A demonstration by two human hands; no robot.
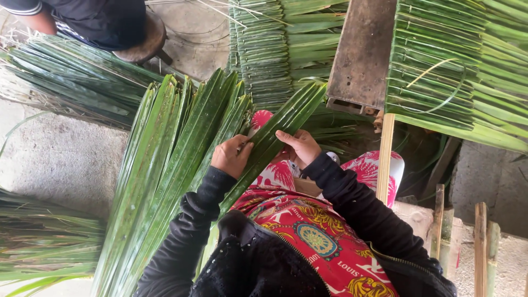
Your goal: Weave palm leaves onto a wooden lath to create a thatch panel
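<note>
A long green palm leaf (275,132), seemingly light, stiff along its length yet easily creased, is held across the lap, pinched by the left hand (231,157) and the right hand (300,146) near its middle, beside a leaf bundle (165,165).

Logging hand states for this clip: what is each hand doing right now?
Left hand: closed, gripping the palm leaf.
Right hand: fingers curled on the same leaf, pinching its edge.

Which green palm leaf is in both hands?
The long green palm leaf slanting up-right across the lap; left hand and right hand pinch it. The others lie bundled, untouched.
</note>
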